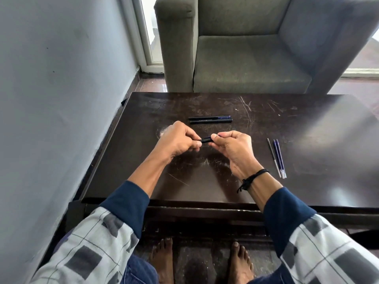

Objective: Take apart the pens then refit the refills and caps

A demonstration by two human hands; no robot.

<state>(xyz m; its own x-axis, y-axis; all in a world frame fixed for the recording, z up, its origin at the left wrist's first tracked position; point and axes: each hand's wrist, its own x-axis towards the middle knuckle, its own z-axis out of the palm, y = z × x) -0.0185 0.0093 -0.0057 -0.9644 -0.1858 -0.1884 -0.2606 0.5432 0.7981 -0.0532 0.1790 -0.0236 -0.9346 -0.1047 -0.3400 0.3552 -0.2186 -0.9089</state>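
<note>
Short dark stretch of held pen (206,139) visible, level above bench (307,124); left grip (178,141) pinched one end, right grip (233,149) other. Two black pens (211,120) lay beyond it, three thin refills (279,158) right of it.

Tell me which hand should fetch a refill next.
Right, probably. The three refills lie on the table on the outer side of the right hand. The left hand is farther off, across the pen that both hands grip, and could hold it alone.

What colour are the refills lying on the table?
Two blue refills and one black refill, best seen in the head view.
</note>
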